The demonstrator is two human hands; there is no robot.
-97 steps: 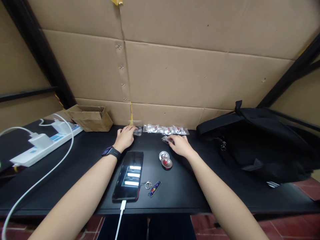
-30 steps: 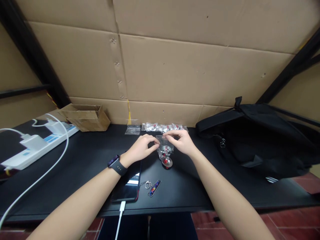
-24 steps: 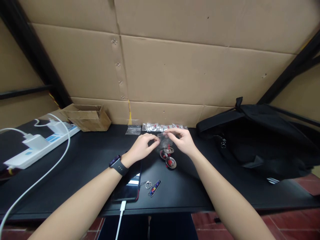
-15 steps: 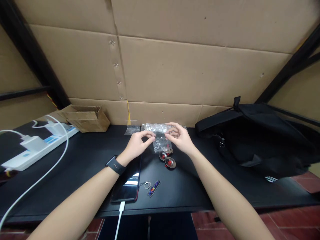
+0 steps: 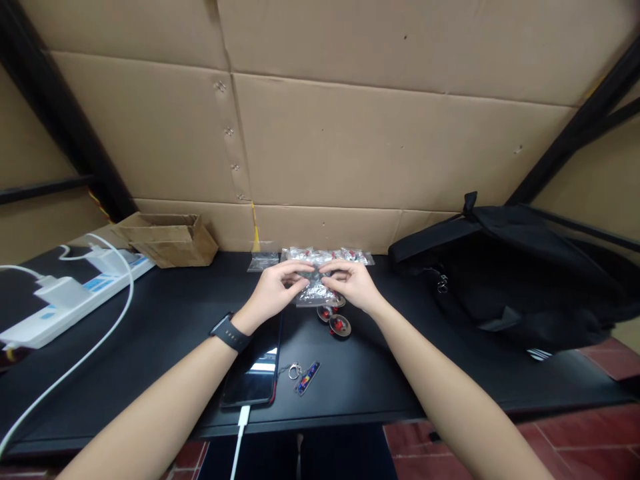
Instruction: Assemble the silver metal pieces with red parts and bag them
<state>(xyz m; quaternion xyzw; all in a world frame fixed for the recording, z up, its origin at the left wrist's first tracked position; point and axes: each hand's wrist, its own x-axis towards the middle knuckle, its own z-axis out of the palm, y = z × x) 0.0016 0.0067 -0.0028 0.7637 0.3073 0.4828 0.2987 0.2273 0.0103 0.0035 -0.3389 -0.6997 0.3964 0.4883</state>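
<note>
Both my hands hold one small clear plastic bag (image 5: 311, 292) just above the black table (image 5: 150, 320). My left hand (image 5: 276, 288) pinches its left side, my right hand (image 5: 350, 285) its right side. Two round metal pieces with red centres (image 5: 336, 321) lie on the table just below and to the right of the bag. A row of filled clear bags (image 5: 330, 255) lies behind my hands against the cardboard wall, with one more clear bag (image 5: 263, 263) at its left end.
A phone (image 5: 254, 373) on a white cable lies by my left wrist, a keychain (image 5: 304, 376) beside it. A black backpack (image 5: 505, 273) fills the right side. A cardboard box (image 5: 167, 237) and a white power strip (image 5: 65, 297) sit at the left.
My left hand left the bag at the back and joined my right hand on the clear bag. Both hands raised it, then lowered it and turned it flatter.
</note>
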